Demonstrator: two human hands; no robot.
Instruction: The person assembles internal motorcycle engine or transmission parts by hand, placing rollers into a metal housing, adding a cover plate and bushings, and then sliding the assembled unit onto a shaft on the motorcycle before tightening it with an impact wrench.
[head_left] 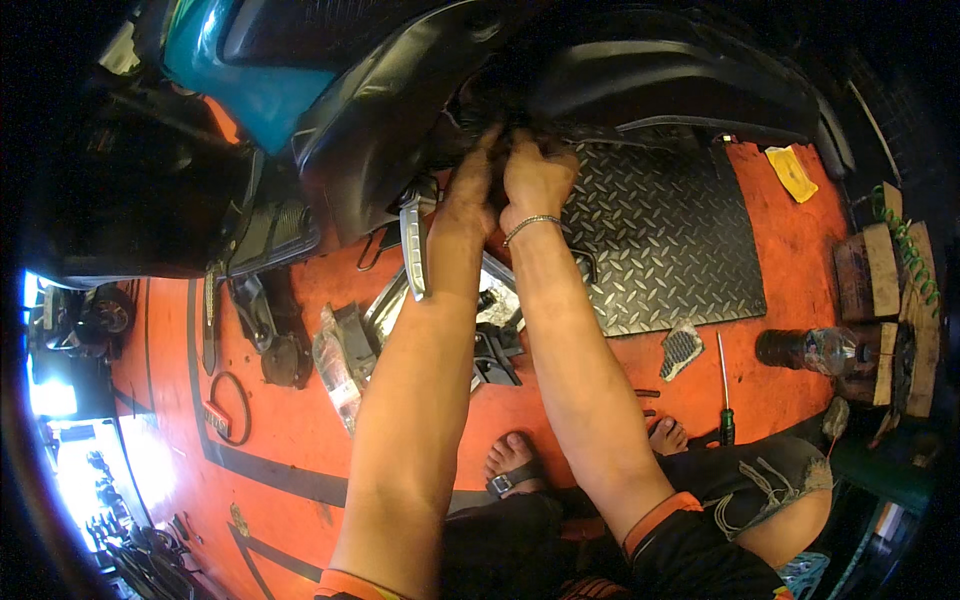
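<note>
Both my arms reach up side by side into a dark gap under the black body panels [370, 130] of a scooter, which also has a teal panel [260, 100]. My left hand [478, 172] points into the gap, its fingers lost in shadow. Close beside it, my right hand [540, 175], with a bracelet at the wrist, has bent, closed fingers; what they grip is hidden. A silver footrest [413, 245] hangs next to my left wrist. Below my forearms lies a shiny metal tray [385, 305] with black parts [496, 352] by it.
A black diamond-plate sheet [670, 240] lies at right on the orange floor, with a screwdriver [727, 425], a plastic bottle [810, 350] and a yellow packet [792, 174] around it. Wooden blocks [884, 270] stand far right. Black parts [285, 355] and a belt loop [240, 400] lie at left.
</note>
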